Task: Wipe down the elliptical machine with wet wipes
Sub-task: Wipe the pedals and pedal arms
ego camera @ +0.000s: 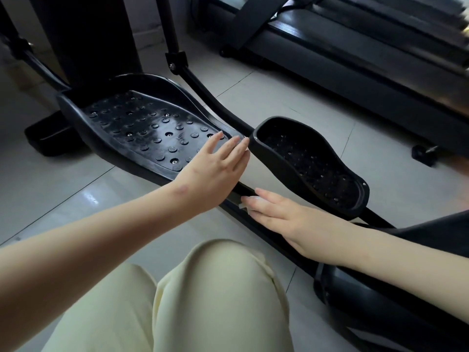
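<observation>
The black elliptical machine fills the view, with a large studded left pedal (142, 123) and a smaller-looking right pedal (312, 163). My left hand (215, 166) lies flat with straight fingers on the near end of the left pedal. My right hand (276, 212) presses a white wet wipe (247, 203) flat against the black rail (236, 199) that runs under the pedals. Only the edge of the wipe shows beyond my fingers.
A black treadmill (355, 52) stands on the pale tiled floor at the back right. The elliptical's upright column (83, 34) and base foot (45, 138) are at the left. My knees in pale trousers (203, 301) fill the bottom.
</observation>
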